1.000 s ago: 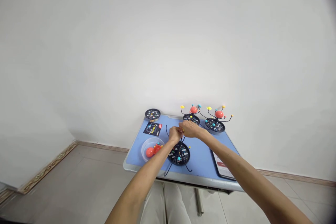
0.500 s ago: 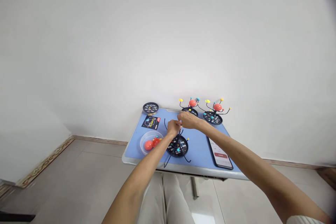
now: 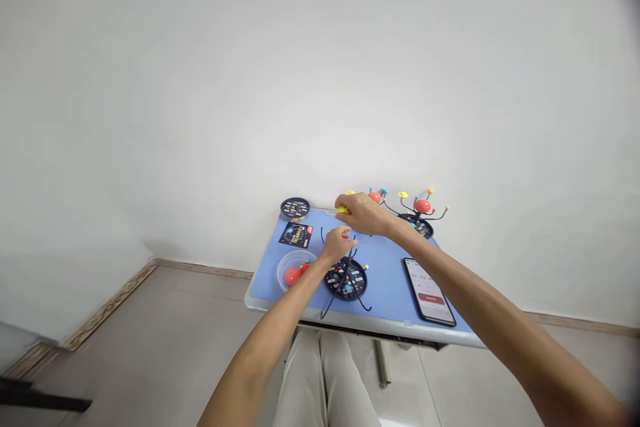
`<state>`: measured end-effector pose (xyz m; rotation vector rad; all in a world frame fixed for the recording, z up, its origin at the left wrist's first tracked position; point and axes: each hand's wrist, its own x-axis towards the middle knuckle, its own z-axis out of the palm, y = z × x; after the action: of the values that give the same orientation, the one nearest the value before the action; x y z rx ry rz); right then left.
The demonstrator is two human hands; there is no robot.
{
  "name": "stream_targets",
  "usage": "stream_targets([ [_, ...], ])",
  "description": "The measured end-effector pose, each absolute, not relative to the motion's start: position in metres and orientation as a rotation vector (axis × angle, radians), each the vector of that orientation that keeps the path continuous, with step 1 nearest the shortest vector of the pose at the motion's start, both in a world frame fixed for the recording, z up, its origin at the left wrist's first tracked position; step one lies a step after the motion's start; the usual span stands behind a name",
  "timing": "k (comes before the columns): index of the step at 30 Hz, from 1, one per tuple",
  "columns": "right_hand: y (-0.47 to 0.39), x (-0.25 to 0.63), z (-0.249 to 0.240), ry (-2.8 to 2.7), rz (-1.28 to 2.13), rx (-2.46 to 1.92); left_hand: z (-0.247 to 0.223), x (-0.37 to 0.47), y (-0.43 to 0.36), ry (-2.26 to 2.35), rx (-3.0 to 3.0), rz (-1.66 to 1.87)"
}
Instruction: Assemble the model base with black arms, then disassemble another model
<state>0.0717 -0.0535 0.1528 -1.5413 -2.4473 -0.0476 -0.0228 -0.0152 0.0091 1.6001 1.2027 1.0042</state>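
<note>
A round black base (image 3: 345, 279) with printed labels lies on the blue table, with bent black rods rising and spreading from it. One rod carries a small yellow ball (image 3: 367, 267), and a small blue ball sits low among the rods. My left hand (image 3: 339, 243) is just above the base at the upper rods, its fingers curled; whatever they hold is too small to tell. Above and slightly right of it, my right hand (image 3: 361, 212) pinches a yellow ringed piece (image 3: 343, 210). The two hands are apart.
Left of the base, a clear bowl (image 3: 281, 271) holds red balls. Behind it lie a dark card (image 3: 297, 235) and another round base (image 3: 295, 207). Assembled models with red balls (image 3: 423, 206) stand at the back right. A phone (image 3: 429, 292) lies at the right.
My right hand has moved up and away from my left hand, and a yellow ringed piece now shows in its fingers. The whole view has shifted slightly.
</note>
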Motion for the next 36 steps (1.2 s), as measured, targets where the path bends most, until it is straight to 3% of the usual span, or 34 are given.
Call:
stream_targets([
  [9, -0.078, 0.037, 0.146, -2.413, 0.177, -1.437, 0.043, -0.136, -0.082, 1.113, 1.518, 1.297],
  [15, -0.063, -0.014, 0.098, -2.834, 0.171, -1.402, 0.012, -0.196, -0.129, 1.365, 1.335, 1.473],
  [25, -0.054, -0.05, 0.071, -2.938, 0.098, -1.55, -0.05, -0.204, -0.149, 1.48, 1.373, 1.383],
  [36, -0.133, 0.004, 0.097, -2.693, 0.042, -1.348, -0.058, -0.18, -0.164, 1.591, 1.78, 1.47],
])
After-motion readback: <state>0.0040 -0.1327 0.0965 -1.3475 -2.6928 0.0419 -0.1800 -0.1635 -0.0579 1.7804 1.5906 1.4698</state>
